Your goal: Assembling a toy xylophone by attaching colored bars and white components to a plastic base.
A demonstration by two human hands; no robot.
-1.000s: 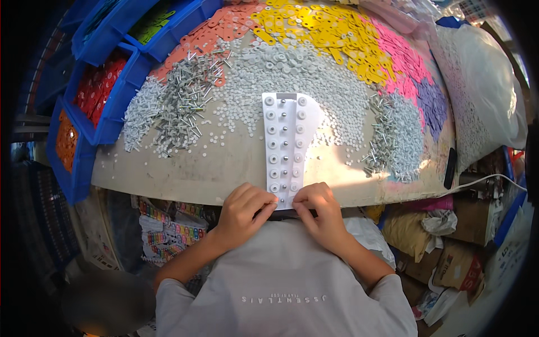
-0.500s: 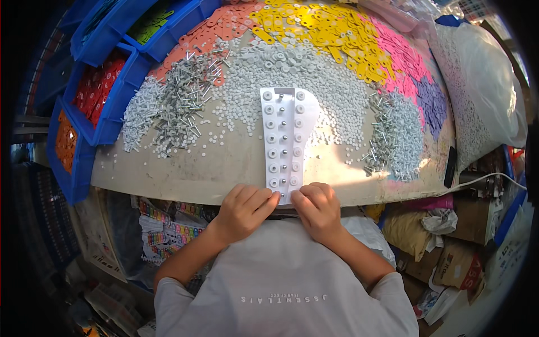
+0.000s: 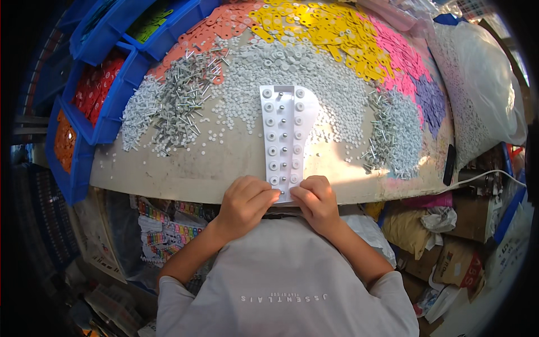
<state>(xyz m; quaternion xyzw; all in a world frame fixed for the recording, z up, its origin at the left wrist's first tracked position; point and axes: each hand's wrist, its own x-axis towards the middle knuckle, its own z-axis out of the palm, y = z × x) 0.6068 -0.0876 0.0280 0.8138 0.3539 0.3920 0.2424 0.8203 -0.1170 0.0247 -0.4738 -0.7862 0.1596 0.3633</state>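
Observation:
A long white tray-like holder (image 3: 309, 109) lies on the table, its near end at the table's front edge. Along each side runs a row of white round plastic caps (image 3: 273, 150), and small metal pins (image 3: 284, 149) stand in the channel between. My left hand (image 3: 245, 204) is closed, its thumb and forefinger pinched at the holder's near left corner. At the near right corner my right hand (image 3: 318, 201) is closed the same way, fingers bent. The fingertips hide whatever they grip there.
White caps (image 3: 281, 59) spread beyond the holder. Metal rivets (image 3: 182, 101) lie left, with more rivets (image 3: 404, 137) right. Yellow tabs (image 3: 320, 28), pink tabs (image 3: 401, 56) and purple tabs (image 3: 431, 104) ring the far side. Blue bins (image 3: 120, 115) stand left; a bulging plastic bag (image 3: 477, 84) sits right.
The holder has shifted very slightly away from me, and both hands have moved slightly with it. My fingers remain pinched at its near corners.

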